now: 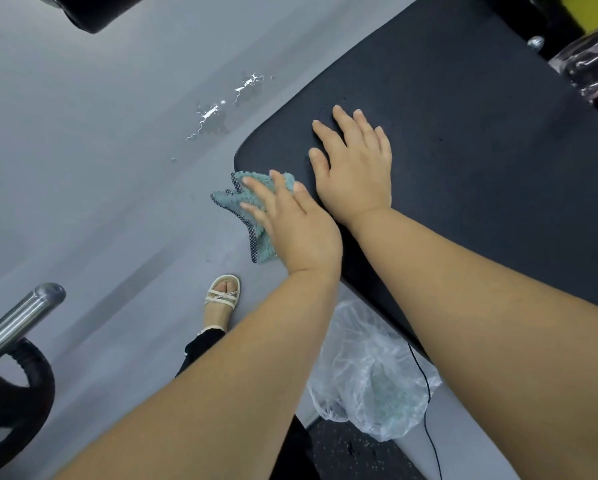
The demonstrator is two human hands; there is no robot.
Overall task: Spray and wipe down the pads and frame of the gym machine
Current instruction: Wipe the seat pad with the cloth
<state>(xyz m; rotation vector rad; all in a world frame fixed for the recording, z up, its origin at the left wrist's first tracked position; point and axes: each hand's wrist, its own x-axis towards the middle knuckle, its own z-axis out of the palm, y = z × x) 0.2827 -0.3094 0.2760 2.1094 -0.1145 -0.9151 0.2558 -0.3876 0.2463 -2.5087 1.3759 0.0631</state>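
Pad (463,174) corner edge: left hand (299,230) flat, pressing cloth (233,200) | right hand (356,171) spread on pad | floor (100,140) open beyond edge

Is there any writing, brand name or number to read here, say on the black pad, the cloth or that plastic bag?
None: no word, number or logo can be read in this view.
Black pad: plain, no label shows.
Teal cloth: only a checked edging, no tag.
Plastic bag: clear, no print.
Weight plate: no legible marking.
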